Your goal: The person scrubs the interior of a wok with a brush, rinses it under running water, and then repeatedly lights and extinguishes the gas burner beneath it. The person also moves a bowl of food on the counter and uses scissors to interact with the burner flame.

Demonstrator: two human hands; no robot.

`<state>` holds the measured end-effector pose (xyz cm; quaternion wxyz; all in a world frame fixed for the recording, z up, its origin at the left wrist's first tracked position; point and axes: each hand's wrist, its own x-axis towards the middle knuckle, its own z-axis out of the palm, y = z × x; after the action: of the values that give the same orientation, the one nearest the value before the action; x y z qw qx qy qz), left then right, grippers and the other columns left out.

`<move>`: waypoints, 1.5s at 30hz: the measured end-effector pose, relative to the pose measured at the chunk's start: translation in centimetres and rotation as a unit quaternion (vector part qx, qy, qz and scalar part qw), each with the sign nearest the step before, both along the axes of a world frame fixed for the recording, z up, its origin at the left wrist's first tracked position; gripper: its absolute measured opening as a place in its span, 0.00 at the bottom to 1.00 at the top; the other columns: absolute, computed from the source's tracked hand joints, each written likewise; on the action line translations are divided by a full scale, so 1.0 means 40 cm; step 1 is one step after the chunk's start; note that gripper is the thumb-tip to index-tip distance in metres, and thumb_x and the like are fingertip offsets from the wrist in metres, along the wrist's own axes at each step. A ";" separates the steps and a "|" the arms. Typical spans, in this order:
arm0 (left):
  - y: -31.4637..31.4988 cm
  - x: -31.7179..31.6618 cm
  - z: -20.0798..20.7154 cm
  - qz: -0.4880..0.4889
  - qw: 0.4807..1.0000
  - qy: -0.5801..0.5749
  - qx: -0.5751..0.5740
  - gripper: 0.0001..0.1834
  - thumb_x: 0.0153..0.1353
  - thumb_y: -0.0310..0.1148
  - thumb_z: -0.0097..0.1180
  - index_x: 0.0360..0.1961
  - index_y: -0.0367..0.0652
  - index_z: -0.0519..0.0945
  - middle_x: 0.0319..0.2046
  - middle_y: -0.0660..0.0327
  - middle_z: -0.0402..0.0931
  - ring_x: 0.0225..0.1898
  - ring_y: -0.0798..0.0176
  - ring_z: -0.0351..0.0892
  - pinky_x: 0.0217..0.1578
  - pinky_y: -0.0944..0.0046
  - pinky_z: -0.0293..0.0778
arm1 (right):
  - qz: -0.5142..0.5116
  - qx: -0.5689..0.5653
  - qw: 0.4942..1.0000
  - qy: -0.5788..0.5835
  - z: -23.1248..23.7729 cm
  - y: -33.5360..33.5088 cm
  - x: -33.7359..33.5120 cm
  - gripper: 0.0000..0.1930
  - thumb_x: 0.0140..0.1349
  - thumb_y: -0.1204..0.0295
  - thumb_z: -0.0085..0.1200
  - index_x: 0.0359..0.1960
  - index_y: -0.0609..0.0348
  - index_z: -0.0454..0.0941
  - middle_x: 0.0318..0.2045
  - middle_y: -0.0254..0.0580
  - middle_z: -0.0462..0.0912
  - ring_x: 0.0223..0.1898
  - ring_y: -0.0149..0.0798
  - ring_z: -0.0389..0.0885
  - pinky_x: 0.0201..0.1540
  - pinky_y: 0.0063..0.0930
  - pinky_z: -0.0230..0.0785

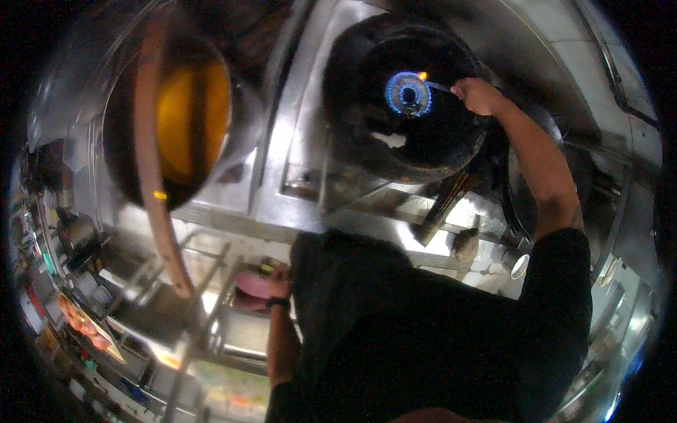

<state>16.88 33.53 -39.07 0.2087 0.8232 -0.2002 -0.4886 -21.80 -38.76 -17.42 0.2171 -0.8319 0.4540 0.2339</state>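
Observation:
My right hand [479,96] is closed round the end of a thin, pale strip [441,87]. The strip's far tip reaches the edge of a lit gas burner [409,94] with a ring of blue flames. An orange flame [423,75] burns at that tip. The burner sits deep in a round, blackened stove well [352,134]. Low by my left side, my left hand [280,283] has curled fingers beside a pink, rounded thing [252,285] and a small yellow-green spot. Blur hides exactly what those fingers grip. A dark band circles the left wrist.
At left, a large pot [118,151] holds yellow-orange liquid [187,127]; a long brown bar [147,113] crosses above it. A bamboo brush [446,209] lies below the stove well. A dark pan [525,190] and a white cup [520,266] are by my right arm. Metal racks [204,310] stand lower left.

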 end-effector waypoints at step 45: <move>-0.352 -0.017 -0.229 -0.483 0.873 -0.070 -0.006 0.27 0.72 0.54 0.39 0.50 0.45 0.82 0.50 0.45 0.81 0.51 0.41 0.80 0.56 0.44 0.73 | -0.577 -0.059 0.793 -0.188 0.122 1.268 -0.172 0.15 0.77 0.64 0.42 0.45 0.62 0.77 0.29 0.51 0.82 0.33 0.38 0.81 0.37 0.37 0.71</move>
<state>16.21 19.45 -48.24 -0.0634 0.6547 -0.5900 -0.4682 -28.69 11.96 -12.55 0.3435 -0.4538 0.8131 -0.1226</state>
